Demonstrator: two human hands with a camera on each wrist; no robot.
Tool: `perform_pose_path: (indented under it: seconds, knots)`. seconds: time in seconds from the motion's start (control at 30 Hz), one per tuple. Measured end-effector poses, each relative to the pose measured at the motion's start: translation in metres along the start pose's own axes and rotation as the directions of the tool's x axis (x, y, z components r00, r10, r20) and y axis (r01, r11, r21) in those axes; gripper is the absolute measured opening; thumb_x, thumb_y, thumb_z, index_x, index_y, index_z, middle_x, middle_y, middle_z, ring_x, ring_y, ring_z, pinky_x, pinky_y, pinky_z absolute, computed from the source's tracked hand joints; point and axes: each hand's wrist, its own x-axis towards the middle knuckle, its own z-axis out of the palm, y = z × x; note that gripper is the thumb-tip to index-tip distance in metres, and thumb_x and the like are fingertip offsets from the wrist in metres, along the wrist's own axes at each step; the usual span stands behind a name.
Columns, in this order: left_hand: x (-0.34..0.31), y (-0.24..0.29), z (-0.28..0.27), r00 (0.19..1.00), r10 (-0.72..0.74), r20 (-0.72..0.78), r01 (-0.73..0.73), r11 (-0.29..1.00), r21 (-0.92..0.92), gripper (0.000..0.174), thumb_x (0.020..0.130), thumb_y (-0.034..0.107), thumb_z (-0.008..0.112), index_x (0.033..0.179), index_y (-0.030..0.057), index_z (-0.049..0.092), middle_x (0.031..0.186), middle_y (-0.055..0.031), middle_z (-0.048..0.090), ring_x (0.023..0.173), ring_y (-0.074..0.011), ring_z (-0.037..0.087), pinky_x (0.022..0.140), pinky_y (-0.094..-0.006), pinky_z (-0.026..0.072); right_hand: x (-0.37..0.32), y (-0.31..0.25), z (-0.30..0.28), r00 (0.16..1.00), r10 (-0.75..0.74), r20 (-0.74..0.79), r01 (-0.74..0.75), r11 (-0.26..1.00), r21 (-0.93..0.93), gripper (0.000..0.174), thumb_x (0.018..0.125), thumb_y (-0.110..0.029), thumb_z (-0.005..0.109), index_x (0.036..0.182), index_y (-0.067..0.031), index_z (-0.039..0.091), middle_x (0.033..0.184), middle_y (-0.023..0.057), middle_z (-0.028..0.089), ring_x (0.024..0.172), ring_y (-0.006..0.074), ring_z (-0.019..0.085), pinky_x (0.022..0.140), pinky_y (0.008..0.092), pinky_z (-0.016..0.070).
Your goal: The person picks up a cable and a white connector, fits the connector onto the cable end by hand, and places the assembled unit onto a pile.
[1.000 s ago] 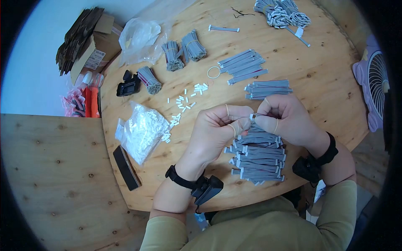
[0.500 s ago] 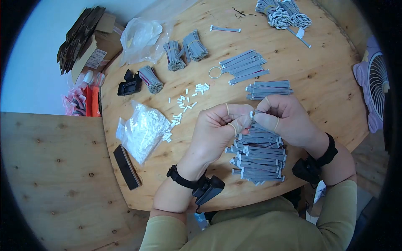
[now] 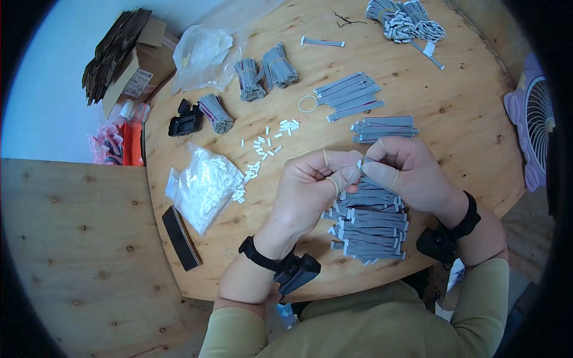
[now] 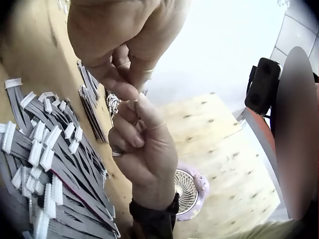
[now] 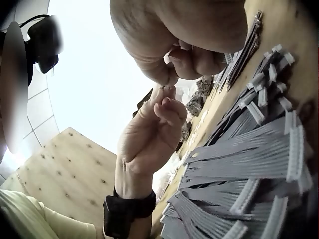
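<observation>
Thumb and fingers of my left hand [image 3: 304, 188] pinch a small white connector [image 3: 360, 163] in the head view. Opposite it, my right hand [image 3: 415, 173] pinches a grey ribbon cable at that connector, fingertips almost meeting the left ones. Pale finger covers sit on thumbs and forefingers. In the right wrist view, a white cable end [image 5: 229, 58] pokes out by the curled right fingers. Just below both hands lies a large pile of grey ribbon cables [image 3: 373, 224] with white connectors. The fingertips hide most of the held parts.
Loose white pieces [image 3: 259, 149] are scattered left of the hands, beside a clear bag [image 3: 206, 188] full of them. Cable rows [image 3: 385, 128] lie beyond the hands, with bundles [image 3: 277, 65] farther back. A dark flat case [image 3: 182, 238] lies at the left edge; a purple fan [image 3: 528, 119] stands right.
Both hands hold nearly the same pose at the connector, with only slight fingertip movement. The whole head view has drifted slightly to the right.
</observation>
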Motion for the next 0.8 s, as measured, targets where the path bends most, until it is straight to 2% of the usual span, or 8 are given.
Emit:
perform_pose_path:
  seconds: [0.23, 0.47, 0.53, 0.63, 0.8]
  knots:
    - [0.0, 0.001, 0.002, 0.998, 0.049, 0.035, -0.048, 0.998, -0.033, 0.017, 0.077, 0.001, 0.058, 0.094, -0.0036, 0.059, 0.082, -0.0107, 0.062, 0.07, -0.0126, 0.057, 0.061, -0.0229, 0.047, -0.001, -0.002, 0.001, 1.0, 0.001, 0.01, -0.001, 1.0, -0.001, 0.006, 0.081, -0.006, 0.054, 0.078, -0.0006, 0.055, 0.071, 0.0013, 0.058, 0.064, 0.0035, 0.051, 0.056, 0.0193, 0.0427]
    - [-0.002, 0.001, 0.005, 0.998, 0.07, 0.002, -0.07, 0.997, 0.013, 0.017, 0.077, 0.001, 0.058, 0.093, -0.0028, 0.059, 0.082, -0.0101, 0.062, 0.069, -0.0123, 0.057, 0.06, -0.0226, 0.0469, -0.001, -0.004, 0.002, 0.999, -0.015, 0.029, 0.016, 0.999, -0.037, 0.006, 0.081, -0.006, 0.054, 0.079, -0.0006, 0.055, 0.073, 0.0021, 0.059, 0.064, 0.0039, 0.052, 0.056, 0.0196, 0.0431]
    - [-0.002, 0.002, 0.005, 0.998, 0.07, 0.001, -0.07, 0.998, -0.004, 0.016, 0.077, 0.001, 0.058, 0.093, -0.0026, 0.059, 0.082, -0.01, 0.062, 0.069, -0.0124, 0.057, 0.06, -0.0226, 0.0466, 0.0, -0.003, 0.002, 0.999, 0.005, 0.035, -0.006, 1.0, 0.021, 0.005, 0.081, -0.006, 0.054, 0.08, -0.0007, 0.054, 0.074, 0.0027, 0.059, 0.066, 0.0044, 0.053, 0.057, 0.0196, 0.0435]
    - [-0.002, 0.001, 0.006, 0.999, 0.053, -0.007, -0.053, 0.999, -0.01, 0.016, 0.079, 0.002, 0.057, 0.094, -0.0015, 0.058, 0.076, -0.0036, 0.059, 0.065, -0.007, 0.053, 0.059, -0.0189, 0.0439, 0.0, -0.009, -0.001, 0.997, 0.065, 0.049, -0.069, 0.996, 0.064, 0.006, 0.081, -0.007, 0.054, 0.081, -0.0011, 0.054, 0.074, 0.0022, 0.058, 0.064, 0.0043, 0.052, 0.055, 0.0187, 0.043]
    - [-0.003, 0.002, 0.005, 0.999, 0.052, -0.014, -0.052, 0.999, -0.004, 0.015, 0.079, 0.003, 0.058, 0.093, -0.0009, 0.058, 0.074, -0.003, 0.059, 0.063, -0.0063, 0.052, 0.055, -0.0176, 0.0414, 0.001, -0.01, -0.006, 0.992, 0.122, 0.041, -0.125, 0.99, 0.064, 0.009, 0.08, -0.011, 0.056, 0.082, -0.0023, 0.053, 0.069, -0.0003, 0.053, 0.058, 0.0029, 0.047, 0.048, 0.0168, 0.0385]
